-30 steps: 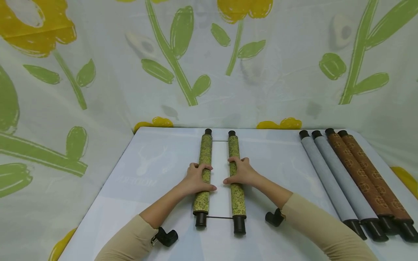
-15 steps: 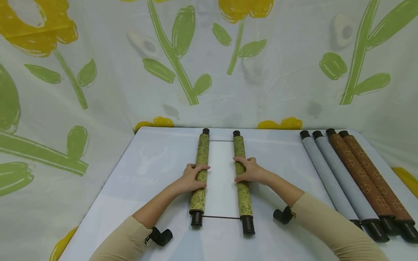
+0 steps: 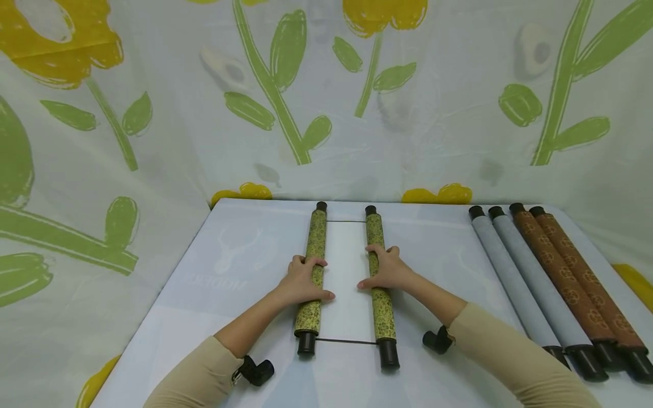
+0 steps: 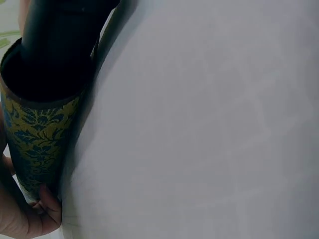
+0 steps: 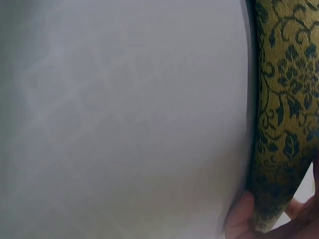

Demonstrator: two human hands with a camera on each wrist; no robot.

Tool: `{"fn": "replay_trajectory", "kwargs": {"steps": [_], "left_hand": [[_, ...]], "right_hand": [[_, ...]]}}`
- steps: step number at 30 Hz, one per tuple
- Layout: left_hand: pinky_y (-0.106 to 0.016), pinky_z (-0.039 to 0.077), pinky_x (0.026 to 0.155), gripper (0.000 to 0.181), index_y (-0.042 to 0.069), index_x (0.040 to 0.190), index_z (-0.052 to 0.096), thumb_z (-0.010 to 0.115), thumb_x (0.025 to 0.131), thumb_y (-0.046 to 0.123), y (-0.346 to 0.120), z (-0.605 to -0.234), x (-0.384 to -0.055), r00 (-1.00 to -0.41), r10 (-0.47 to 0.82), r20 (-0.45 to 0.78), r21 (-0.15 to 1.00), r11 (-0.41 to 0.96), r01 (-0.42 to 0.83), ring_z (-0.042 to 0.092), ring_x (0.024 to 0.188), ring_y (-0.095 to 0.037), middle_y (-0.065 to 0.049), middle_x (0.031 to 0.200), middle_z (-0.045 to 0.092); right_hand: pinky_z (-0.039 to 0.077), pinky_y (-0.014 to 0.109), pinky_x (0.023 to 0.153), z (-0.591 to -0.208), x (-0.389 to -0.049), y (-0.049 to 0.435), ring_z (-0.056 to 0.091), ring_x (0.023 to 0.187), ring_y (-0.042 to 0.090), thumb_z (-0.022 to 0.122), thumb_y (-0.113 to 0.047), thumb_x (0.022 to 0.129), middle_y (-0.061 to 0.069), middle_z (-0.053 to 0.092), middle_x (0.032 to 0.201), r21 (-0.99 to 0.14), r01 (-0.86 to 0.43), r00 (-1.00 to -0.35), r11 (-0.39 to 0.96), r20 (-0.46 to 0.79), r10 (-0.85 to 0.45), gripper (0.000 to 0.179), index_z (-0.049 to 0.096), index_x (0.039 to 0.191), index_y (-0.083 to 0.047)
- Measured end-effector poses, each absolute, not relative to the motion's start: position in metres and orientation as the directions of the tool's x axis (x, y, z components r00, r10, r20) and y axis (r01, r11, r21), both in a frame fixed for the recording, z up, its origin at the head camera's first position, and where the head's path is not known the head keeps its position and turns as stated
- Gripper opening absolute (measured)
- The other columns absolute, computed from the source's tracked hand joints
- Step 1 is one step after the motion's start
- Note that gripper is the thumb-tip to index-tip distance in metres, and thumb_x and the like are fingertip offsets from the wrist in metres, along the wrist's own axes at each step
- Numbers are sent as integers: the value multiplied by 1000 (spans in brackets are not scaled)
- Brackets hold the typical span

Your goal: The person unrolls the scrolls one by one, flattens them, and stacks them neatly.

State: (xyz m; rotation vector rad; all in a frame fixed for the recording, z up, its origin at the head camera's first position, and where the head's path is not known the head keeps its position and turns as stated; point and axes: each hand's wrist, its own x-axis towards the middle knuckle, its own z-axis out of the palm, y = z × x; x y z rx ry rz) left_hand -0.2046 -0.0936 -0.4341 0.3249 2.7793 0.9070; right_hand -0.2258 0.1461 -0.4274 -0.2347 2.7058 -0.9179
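Observation:
A paper scroll with yellow-green patterned cloth backing lies partly unrolled, its white sheet showing between two rolls. My left hand grips the left roll, thumb reaching past its inner side onto the sheet. On the right roll, my right hand has a similar hold, with the thumb toward the near end. In the left wrist view, the left roll's black end knob juts out above the floral cloth, and fingers touch its lower part. The right wrist view shows the right roll with fingers at its edge.
Two grey-blue rolls and two brown patterned rolls, all with black ends, lie side by side at the right of the white table. Behind stands a flower-printed cloth.
Both hands have moved apart with their rolls, and the white strip between them has widened. Over the last half second, the rolls barely shift while both thumbs stretch inward over the sheet.

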Motion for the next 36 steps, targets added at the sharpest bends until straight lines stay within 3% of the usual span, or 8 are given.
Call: {"fn": "replay_trajectory", "kwargs": {"steps": [6,13,21,28,32,36], "left_hand": [[-53,44,83,72,20,122,50,87,62,36,-97,-435,-206,-955,269,-122,623,770,137,33,122,-42,-30,132,28],[-55,42,87,69,20,124,49,85,65,24,-106,-437,-208,-951,285,-116,677,724,135,30,124,-43,-28,133,26],[-56,41,85,57,23,124,52,69,70,17,-117,-432,-207,-941,307,-142,676,724,135,28,126,-44,-31,138,23],[-56,40,84,50,25,128,51,58,79,21,-121,-431,-207,-934,307,-183,633,764,127,26,129,-43,-32,143,16],[-54,41,79,51,25,128,50,59,78,23,-121,-433,-207,-935,306,-182,613,778,135,29,126,-41,-31,143,18],[-53,44,76,53,26,125,51,72,76,32,-119,-434,-206,-948,277,-158,593,794,133,33,124,-43,-31,140,22]], "right_hand": [[48,51,79,-424,-222,145,52,99,43,85,-37,67,39,29,126,-614,-61,-953,787,-200,-230,96,32,142,-10],[44,54,85,-419,-224,156,45,112,47,83,-34,72,39,21,133,-642,-37,-925,766,-268,-269,97,26,147,-13],[38,57,90,-414,-227,176,36,120,49,78,-29,77,38,17,137,-668,-18,-883,744,-339,-326,93,22,150,-16],[42,42,78,-414,-228,187,38,105,38,71,-17,79,33,19,132,-692,21,-874,722,-363,-323,83,27,149,-16],[42,46,81,-419,-227,184,39,110,43,74,-26,80,36,18,132,-676,-14,-892,737,-325,-315,83,28,148,-14],[42,53,86,-424,-224,176,41,115,48,78,-40,75,40,20,132,-627,-71,-921,775,-257,-292,89,30,145,-11]]}}
